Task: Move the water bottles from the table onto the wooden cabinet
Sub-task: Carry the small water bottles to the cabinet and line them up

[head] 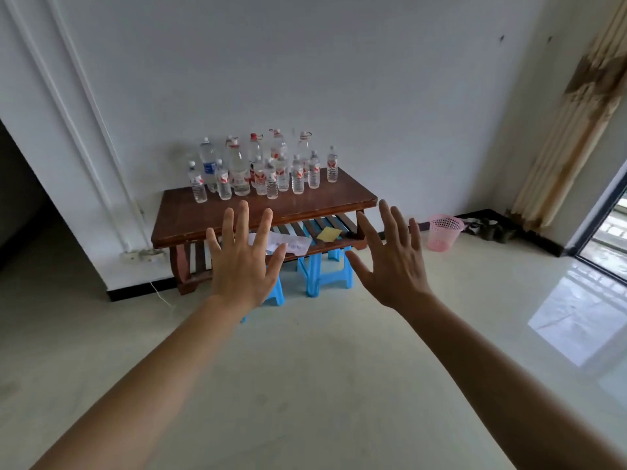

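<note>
both forearms bare, stretched out over the pale floor [305, 385]. left grip [242, 262] spread wide, fingers straight and apart, back of the hand up, clamped on nothing. right grip [393, 262] the same: fingers fanned, thumb out toward the left grip, holding nothing. the two grips were level with each other and well apart, touching nothing.

beyond the grips, two blue stools [325, 273] stood under the counter, one partly hidden behind the left grip. the dark wooden counter [190, 218] stood past both grips, its front edge showing around the left grip's fingertips. a slatted lower shelf [342, 225] showed in the gap between the grips, with a white paper [291, 244] and a yellow sheet [327, 234] lying on it.

water bottles [261, 171] stood upright in a crowd on the far half of the counter top, beyond the left grip and the gap, well clear of both grips. small ones in front, taller ones behind. most were clear with red-and-white labels; one had a blue label.

right of the right grip, farther off: a pink mesh basket [442, 232] on the floor, shoes [488, 228] by the wall, a beige curtain [573, 137], a glass door [607, 225]. left of the left grip, a white power strip [142, 255] at the wall's foot.
</note>
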### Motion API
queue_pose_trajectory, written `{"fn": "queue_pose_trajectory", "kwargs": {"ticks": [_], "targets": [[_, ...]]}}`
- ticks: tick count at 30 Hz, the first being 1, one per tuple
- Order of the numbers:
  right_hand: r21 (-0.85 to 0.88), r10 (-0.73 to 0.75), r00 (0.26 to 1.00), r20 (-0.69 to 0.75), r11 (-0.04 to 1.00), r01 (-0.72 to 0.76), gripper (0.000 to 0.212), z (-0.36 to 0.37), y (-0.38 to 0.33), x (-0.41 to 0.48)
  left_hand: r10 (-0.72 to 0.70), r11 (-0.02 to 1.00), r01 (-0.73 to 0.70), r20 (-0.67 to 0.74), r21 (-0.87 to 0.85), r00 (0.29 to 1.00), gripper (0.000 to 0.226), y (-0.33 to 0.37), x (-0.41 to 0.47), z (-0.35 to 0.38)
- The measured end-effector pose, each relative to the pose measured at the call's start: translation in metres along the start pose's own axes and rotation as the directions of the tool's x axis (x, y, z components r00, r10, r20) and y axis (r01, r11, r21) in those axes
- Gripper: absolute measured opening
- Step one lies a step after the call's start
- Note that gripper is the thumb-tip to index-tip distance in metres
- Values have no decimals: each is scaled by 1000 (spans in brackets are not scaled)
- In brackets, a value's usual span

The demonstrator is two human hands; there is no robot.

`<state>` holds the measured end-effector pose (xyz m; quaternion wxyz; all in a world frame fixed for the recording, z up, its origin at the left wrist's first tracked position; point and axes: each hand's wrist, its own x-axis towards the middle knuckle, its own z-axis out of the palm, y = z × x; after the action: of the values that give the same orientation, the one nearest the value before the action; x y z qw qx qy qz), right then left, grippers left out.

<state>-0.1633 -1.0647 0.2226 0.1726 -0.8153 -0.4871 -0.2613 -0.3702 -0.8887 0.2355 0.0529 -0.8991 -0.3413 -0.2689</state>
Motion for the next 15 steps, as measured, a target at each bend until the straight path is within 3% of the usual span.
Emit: {"fn": "queue_pose_trajectory", "kwargs": {"ticks": [10,15], "targets": [[85,17,998,64,996,-23,75,174,84,198,-40,997,35,66,76,997,72,-17,210,146],[140,-71,996,60,988,62,82,238,87,317,-121,984,114,49,137,991,74,-47,301,188]]}}
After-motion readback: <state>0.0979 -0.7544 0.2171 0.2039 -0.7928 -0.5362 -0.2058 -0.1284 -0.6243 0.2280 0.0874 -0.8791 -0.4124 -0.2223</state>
